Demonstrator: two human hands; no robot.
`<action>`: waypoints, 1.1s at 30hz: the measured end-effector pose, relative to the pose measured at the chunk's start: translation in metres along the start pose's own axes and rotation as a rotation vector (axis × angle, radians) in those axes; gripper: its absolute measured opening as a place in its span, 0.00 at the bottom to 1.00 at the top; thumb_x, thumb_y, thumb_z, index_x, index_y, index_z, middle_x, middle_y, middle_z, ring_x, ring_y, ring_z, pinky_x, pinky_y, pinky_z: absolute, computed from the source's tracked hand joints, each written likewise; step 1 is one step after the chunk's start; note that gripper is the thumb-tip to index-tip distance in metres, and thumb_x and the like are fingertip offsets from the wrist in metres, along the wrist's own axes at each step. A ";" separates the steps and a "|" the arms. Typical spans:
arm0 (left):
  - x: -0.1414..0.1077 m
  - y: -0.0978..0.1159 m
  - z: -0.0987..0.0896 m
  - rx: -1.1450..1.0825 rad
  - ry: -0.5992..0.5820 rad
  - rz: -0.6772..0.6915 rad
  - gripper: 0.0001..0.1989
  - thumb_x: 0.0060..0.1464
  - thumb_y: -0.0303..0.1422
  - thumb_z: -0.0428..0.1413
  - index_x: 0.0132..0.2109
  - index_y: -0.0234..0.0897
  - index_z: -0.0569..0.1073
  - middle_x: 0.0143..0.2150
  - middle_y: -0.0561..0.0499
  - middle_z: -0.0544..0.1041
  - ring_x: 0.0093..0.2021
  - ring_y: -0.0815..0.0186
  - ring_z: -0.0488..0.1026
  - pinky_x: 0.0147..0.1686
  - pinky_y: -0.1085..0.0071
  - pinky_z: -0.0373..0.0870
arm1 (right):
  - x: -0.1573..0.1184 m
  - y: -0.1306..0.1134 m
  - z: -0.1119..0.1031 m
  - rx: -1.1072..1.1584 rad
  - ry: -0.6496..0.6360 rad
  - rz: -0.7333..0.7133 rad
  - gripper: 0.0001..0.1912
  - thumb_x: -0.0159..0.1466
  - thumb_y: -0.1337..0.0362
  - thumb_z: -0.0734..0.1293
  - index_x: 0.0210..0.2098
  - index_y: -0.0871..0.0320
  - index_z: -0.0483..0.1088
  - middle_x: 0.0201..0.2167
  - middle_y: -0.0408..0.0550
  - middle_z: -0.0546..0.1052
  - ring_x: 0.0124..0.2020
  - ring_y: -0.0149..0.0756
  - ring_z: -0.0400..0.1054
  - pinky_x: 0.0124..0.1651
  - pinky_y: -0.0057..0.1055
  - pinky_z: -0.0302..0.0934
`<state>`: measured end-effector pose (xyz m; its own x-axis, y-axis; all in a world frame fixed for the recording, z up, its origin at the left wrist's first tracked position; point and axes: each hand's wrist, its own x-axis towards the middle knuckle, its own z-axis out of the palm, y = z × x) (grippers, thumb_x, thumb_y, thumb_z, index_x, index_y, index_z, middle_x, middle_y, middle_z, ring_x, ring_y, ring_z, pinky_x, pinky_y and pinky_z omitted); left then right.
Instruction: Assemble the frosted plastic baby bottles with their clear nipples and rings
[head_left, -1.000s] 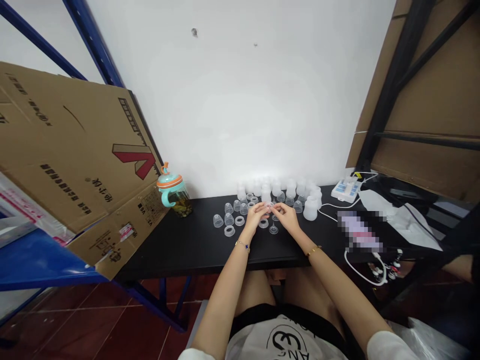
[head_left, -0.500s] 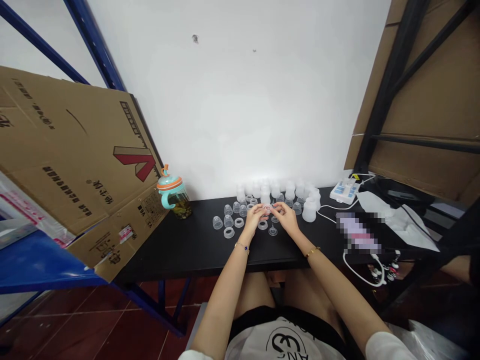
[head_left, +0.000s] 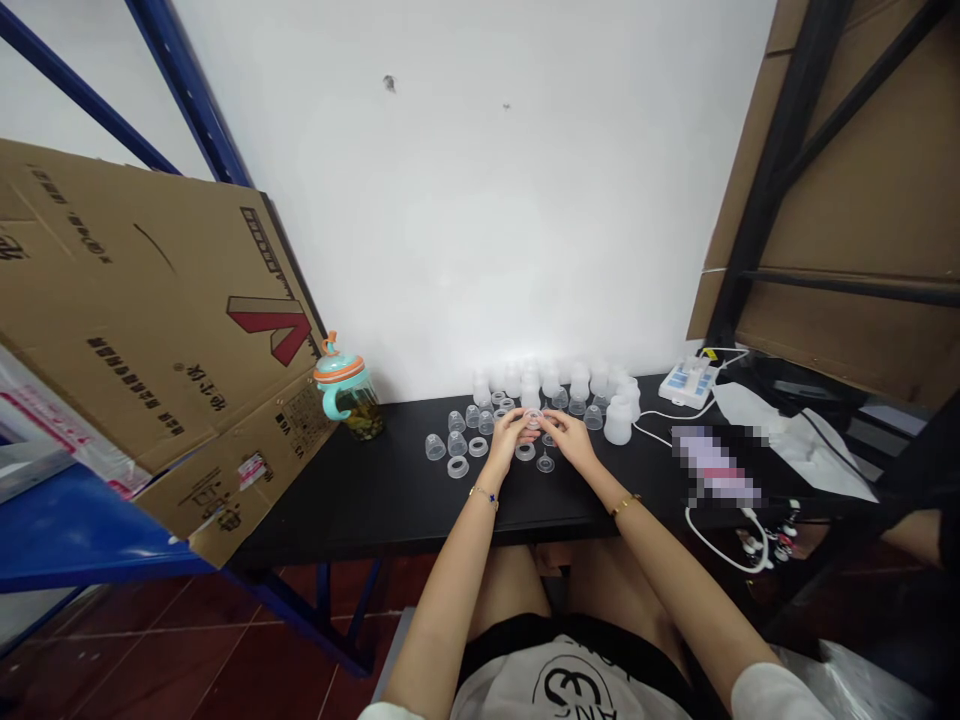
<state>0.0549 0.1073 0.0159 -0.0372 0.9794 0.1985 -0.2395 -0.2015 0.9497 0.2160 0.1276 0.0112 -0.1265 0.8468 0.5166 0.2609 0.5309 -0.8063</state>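
Both hands meet over the black table, pinching one small clear ring-shaped piece [head_left: 533, 415] between them. My left hand [head_left: 510, 438] grips its left side and my right hand [head_left: 566, 436] its right side; fingers cover part of it. Just below the hands lies a clear silicone nipple [head_left: 545, 463], with a clear ring [head_left: 525, 452] beside it. Left of my left hand are several clear domed caps [head_left: 435, 447] and loose rings [head_left: 457, 467]. Behind the hands stand several frosted white bottles [head_left: 580, 380], and more clear caps [head_left: 593, 417] sit right of them.
A teal-lidded jug [head_left: 349, 390] stands at the left, next to a large cardboard box [head_left: 187, 330]. To the right are a power strip [head_left: 688, 383] with white cables, a blurred-out phone [head_left: 716, 465] and white paper [head_left: 787, 440]. A white wall backs the black table [head_left: 360, 510].
My hands stay almost in place, with the fingers shifting slightly around the clear ring-shaped piece. The view has moved very slightly; the table items have not moved.
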 end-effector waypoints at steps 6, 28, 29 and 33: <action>-0.002 0.002 0.002 0.064 -0.013 0.042 0.20 0.52 0.45 0.63 0.46 0.35 0.75 0.33 0.47 0.82 0.29 0.62 0.81 0.28 0.72 0.76 | -0.001 -0.002 -0.001 0.026 -0.047 -0.002 0.23 0.63 0.45 0.65 0.41 0.58 0.79 0.29 0.48 0.81 0.17 0.34 0.68 0.25 0.31 0.64; -0.012 0.002 0.006 0.308 0.060 0.243 0.16 0.55 0.47 0.61 0.42 0.40 0.75 0.29 0.52 0.78 0.22 0.68 0.72 0.26 0.74 0.70 | -0.002 -0.003 0.000 0.099 -0.103 0.030 0.23 0.62 0.48 0.65 0.47 0.58 0.75 0.29 0.47 0.79 0.18 0.32 0.67 0.23 0.30 0.65; -0.012 0.003 0.006 0.310 0.060 0.242 0.16 0.54 0.47 0.61 0.42 0.40 0.75 0.29 0.52 0.78 0.22 0.68 0.72 0.26 0.74 0.70 | -0.002 -0.004 0.000 0.100 -0.103 0.029 0.22 0.62 0.48 0.65 0.47 0.58 0.75 0.28 0.47 0.79 0.18 0.32 0.67 0.23 0.30 0.65; -0.013 0.004 0.006 0.325 0.060 0.243 0.16 0.54 0.47 0.62 0.42 0.40 0.75 0.29 0.52 0.78 0.22 0.68 0.72 0.28 0.72 0.70 | -0.002 -0.004 0.000 0.095 -0.095 0.024 0.22 0.63 0.48 0.64 0.47 0.58 0.74 0.28 0.46 0.79 0.18 0.32 0.67 0.23 0.29 0.64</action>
<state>0.0607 0.0935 0.0186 -0.1141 0.8998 0.4210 0.1018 -0.4110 0.9060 0.2150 0.1234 0.0133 -0.2124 0.8561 0.4712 0.1741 0.5077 -0.8438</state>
